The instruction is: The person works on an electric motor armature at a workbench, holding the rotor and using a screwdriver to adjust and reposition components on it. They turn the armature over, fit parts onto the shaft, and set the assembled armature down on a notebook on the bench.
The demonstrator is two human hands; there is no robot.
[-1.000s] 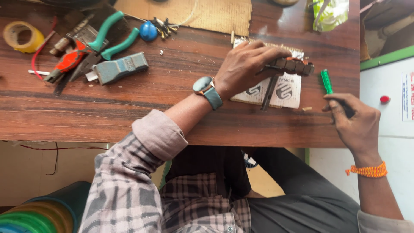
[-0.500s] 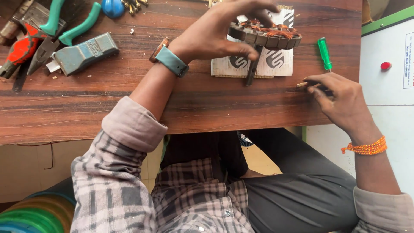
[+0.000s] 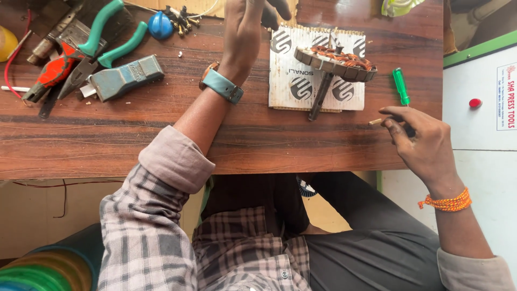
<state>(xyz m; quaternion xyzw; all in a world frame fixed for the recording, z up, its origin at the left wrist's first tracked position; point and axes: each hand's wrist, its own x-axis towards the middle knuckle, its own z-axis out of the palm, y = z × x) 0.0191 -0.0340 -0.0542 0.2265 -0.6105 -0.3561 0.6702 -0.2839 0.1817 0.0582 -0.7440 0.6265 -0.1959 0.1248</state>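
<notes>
A round motor stator (image 3: 334, 58) with copper windings and a dark shaft rests tilted on a printed cardboard piece (image 3: 301, 86) on the wooden table (image 3: 161, 145). My left hand (image 3: 245, 37), with a teal watch on the wrist, is lifted just left of the stator and is not touching it; its fingertips run off the top edge. My right hand (image 3: 417, 140), with an orange thread at the wrist, rests at the table's right front edge and pinches a small dark tool with a tan tip (image 3: 375, 122). A green screwdriver (image 3: 400, 86) lies just beyond that hand.
At the far left lie green-handled pliers (image 3: 102, 32), red-handled pliers (image 3: 51, 73) and a blue-grey tool (image 3: 124, 78). A blue knob (image 3: 160, 25) and several dark screws (image 3: 180, 13) sit near the back. A white cabinet with a red button (image 3: 474, 102) stands on the right.
My left hand has let go of the stator and lifted away to its left; the stator now rests on the cardboard. My right hand stays at the table edge.
</notes>
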